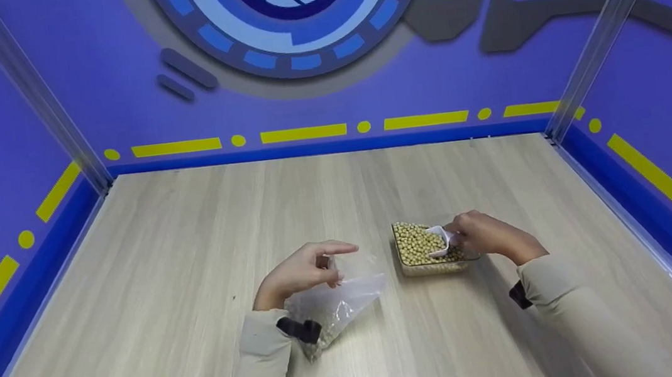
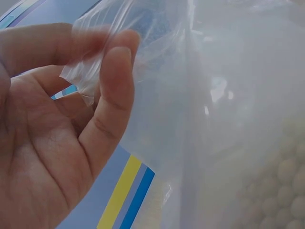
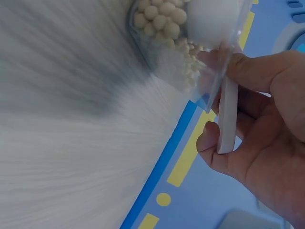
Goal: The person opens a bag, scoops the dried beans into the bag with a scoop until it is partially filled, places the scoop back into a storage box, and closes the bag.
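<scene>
Nearest in the head view, the left hand [image 1: 302,272] pinches the clear bag [image 1: 337,305]; the left wrist view shows thumb and forefinger gripping its rim. Beyond, the right hand [image 1: 486,236] grips a white scoop [image 1: 441,241] in the soybean container [image 1: 419,250]. No readable writing.

No readable text, labels, brands or numbers anywhere in these views.
</scene>
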Available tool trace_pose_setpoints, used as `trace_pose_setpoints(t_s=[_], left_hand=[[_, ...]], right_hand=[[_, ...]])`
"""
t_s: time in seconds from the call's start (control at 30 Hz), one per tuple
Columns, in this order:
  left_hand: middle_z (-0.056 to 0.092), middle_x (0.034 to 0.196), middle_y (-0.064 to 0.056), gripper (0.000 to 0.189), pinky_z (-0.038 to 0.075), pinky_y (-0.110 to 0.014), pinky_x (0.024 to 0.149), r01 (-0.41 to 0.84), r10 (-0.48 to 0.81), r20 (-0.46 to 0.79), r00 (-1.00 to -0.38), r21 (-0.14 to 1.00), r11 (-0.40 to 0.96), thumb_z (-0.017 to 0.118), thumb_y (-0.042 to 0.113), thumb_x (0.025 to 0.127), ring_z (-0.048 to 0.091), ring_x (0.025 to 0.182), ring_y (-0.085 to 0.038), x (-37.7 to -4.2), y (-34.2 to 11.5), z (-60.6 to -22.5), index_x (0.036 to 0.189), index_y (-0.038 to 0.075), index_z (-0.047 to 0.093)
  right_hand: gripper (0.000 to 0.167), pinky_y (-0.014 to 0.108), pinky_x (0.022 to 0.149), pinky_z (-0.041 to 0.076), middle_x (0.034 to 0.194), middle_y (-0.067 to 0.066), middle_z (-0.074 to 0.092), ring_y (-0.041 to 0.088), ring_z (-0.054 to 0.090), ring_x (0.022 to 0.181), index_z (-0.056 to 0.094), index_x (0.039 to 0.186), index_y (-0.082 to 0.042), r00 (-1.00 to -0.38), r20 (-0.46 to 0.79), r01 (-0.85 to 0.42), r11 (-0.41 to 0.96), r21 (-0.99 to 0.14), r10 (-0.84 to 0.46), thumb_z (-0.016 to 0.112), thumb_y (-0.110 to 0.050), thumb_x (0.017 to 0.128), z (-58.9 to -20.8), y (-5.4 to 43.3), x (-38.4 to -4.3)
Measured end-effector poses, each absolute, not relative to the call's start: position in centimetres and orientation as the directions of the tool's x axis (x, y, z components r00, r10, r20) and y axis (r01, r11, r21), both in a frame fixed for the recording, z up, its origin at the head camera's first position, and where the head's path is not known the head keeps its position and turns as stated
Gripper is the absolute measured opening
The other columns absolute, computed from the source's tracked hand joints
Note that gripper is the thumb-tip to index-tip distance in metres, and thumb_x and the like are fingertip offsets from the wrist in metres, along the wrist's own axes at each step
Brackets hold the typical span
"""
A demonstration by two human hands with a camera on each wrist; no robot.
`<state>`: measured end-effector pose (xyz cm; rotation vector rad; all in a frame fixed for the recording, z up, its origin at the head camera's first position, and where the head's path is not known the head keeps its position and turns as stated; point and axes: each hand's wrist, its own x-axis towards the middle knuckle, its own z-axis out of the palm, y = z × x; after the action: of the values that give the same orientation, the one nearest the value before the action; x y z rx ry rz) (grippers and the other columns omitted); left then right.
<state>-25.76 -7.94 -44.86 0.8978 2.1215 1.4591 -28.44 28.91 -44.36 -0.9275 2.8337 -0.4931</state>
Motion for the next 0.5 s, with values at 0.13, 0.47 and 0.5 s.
trace_pose_setpoints(t_s=[0.13, 0.47, 0.5], left_hand=[[0.052, 0.138, -0.018, 0.053, 0.052, -0.025, 0.065, 0.285, 0.708, 0.031, -0.706, 0.927, 0.243, 0.052, -0.005, 0.084, 0.060, 0.070, -0.008, -25.8, -7.9, -44.9, 0.137, 0.000, 0.052], [0.054, 0.135, -0.019, 0.052, 0.053, -0.026, 0.067, 0.272, 0.703, 0.021, -0.711, 0.930, 0.248, 0.052, -0.005, 0.085, 0.060, 0.071, -0.009, -25.9, -8.0, -45.0, 0.137, 0.001, 0.052], [0.054, 0.135, -0.020, 0.052, 0.054, -0.028, 0.067, 0.272, 0.705, 0.021, -0.709, 0.930, 0.246, 0.052, -0.006, 0.085, 0.059, 0.071, -0.009, -25.9, -8.0, -45.0, 0.137, 0.001, 0.051]], right_hand=[[0.017, 0.022, 0.051, 0.028, 0.065, -0.003, 0.046, 0.009, 0.033, 0.056, 0.062, 0.079, -0.004, -0.809, -0.059, -0.536, 0.776, -0.332, -0.584, 0.052, 0.008, 0.087, -44.6, 28.7, -28.4], [0.015, 0.026, 0.057, 0.035, 0.070, 0.001, 0.056, 0.010, 0.040, 0.064, 0.066, 0.083, -0.005, -0.776, 0.073, -0.619, 0.735, -0.277, -0.627, 0.057, 0.007, 0.085, -45.6, 29.3, -28.6], [0.014, 0.027, 0.058, 0.037, 0.072, 0.002, 0.058, 0.010, 0.042, 0.065, 0.067, 0.084, -0.004, -0.769, 0.096, -0.630, 0.727, -0.272, -0.631, 0.058, 0.007, 0.084, -45.8, 29.5, -28.6]])
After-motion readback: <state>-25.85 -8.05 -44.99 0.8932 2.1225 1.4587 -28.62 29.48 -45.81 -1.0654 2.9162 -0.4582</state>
